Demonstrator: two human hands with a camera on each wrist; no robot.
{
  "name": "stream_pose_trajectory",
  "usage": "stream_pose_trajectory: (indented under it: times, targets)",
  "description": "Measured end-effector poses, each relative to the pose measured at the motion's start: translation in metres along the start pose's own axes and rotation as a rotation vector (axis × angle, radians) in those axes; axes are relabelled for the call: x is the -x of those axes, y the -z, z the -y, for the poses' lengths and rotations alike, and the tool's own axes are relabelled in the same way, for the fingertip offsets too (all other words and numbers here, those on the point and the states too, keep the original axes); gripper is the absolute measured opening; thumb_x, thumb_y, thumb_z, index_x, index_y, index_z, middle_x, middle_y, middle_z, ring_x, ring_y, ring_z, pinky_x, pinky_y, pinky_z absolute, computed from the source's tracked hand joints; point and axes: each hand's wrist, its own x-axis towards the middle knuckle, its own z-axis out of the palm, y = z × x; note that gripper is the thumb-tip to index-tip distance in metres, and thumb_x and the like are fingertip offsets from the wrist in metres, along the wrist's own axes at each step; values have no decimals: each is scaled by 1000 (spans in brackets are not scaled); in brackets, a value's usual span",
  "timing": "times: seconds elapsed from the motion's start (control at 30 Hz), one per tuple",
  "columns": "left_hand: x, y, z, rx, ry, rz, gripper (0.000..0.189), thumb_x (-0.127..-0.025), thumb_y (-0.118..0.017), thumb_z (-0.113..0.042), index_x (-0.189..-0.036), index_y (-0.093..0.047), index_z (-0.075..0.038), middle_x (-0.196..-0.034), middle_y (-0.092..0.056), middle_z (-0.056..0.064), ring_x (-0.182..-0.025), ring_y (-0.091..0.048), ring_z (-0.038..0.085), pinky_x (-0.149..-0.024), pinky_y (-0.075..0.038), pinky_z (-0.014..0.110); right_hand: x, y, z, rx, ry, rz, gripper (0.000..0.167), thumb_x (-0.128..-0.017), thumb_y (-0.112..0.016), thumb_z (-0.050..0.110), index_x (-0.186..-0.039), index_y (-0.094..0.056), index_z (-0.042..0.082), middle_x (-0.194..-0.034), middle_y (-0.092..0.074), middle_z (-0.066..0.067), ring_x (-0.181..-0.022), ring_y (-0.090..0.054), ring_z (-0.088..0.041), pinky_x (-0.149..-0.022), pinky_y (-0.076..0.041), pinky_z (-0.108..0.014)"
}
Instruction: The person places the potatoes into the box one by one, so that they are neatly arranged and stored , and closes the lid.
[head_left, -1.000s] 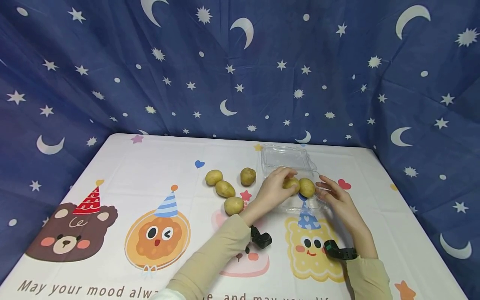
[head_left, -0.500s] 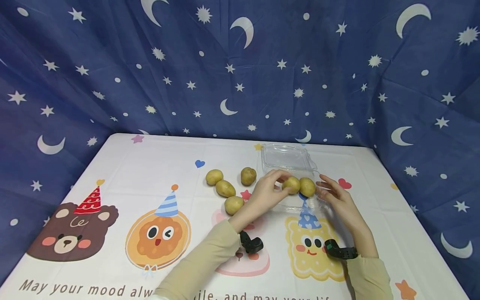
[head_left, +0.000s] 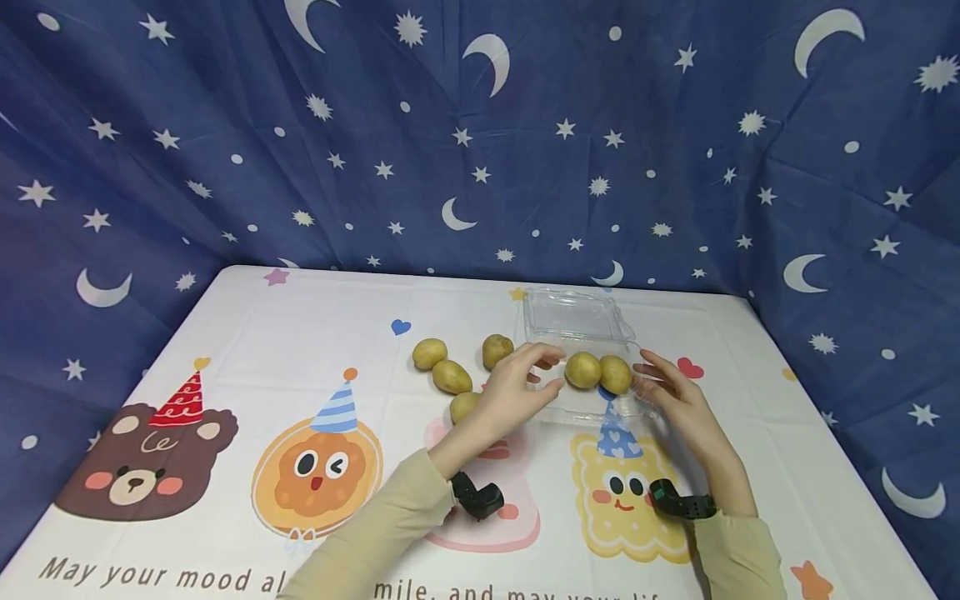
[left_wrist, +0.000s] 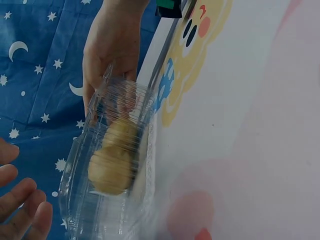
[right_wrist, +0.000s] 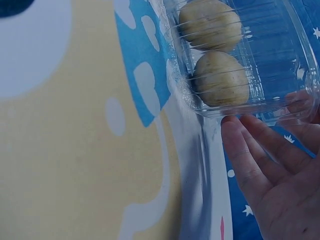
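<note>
Two potatoes lie side by side in a clear plastic clamshell container (head_left: 600,408), the left potato (head_left: 582,370) against the right potato (head_left: 616,375). Its transparent lid (head_left: 573,315) is folded back on the far side. My left hand (head_left: 517,383) hovers at the container's left side, fingers loosely bent and nothing between them; the left wrist view catches its fingertips (left_wrist: 25,210) apart from the plastic. On the opposite side, my right hand (head_left: 678,404) touches the end wall with extended fingers, and the right wrist view shows those fingers (right_wrist: 280,145) along the clear rim.
Left of the container, several loose potatoes sit on the tablecloth: a darker potato (head_left: 497,351), two touching ones (head_left: 452,377), and one potato (head_left: 462,407) partly covered by my left hand. A blue star-and-moon curtain (head_left: 480,142) hangs behind the table.
My left hand has let go of the left potato in the container and drawn back to the left. The right hand keeps its place at the container's side.
</note>
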Motion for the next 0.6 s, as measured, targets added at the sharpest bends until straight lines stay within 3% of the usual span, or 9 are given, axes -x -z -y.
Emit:
stream_pose_trajectory:
  times: [0.2, 0.6]
  targets:
    - [11, 12, 0, -38, -17, -2, 34, -88, -66, -12, -121, -60, -9, -116, -65, 8, -105, -61, 19, -82, -54, 27, 0, 0, 0, -1, 2, 2, 53, -102, -45, 20, -150, -28, 6, -141, -45, -27, -102, -52, 16, -85, -41, -3]
    - [33, 36, 10, -65, 16, -7, 33, -86, -67, -10, -119, -61, -9, -116, -64, 5, -107, -60, 18, -86, -54, 37, -1, 0, -1, -7, 9, 0, 54, -101, -45, 19, -150, -28, 5, -140, -46, -28, -101, -53, 15, -85, -41, -3]
